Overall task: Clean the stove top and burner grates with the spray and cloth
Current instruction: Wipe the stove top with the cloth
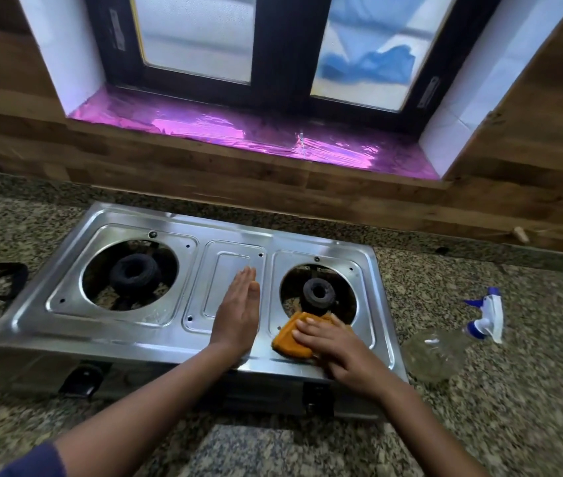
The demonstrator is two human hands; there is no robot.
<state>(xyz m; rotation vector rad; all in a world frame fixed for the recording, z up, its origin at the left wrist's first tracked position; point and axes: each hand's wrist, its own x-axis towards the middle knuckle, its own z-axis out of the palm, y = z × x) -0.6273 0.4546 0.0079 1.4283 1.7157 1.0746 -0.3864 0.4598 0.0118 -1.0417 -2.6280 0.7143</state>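
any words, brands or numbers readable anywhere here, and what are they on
None can be read.
Left window frame sticker: pale strip, too blurred to read.
Right window frame sticker: also too blurred.
Spray bottle: no label shows.
Stove top: no brand or number shows.

The stove top (128,339) is steel, smooth and glossy. Its burners (134,274) are matt, rough black metal. The cloth (288,340) is soft orange fabric. The spray bottle (434,352) is clear plastic. The counter (479,407) is speckled stone, the wall (204,173) wood-grained, the sill (238,132) shiny crinkled foil.
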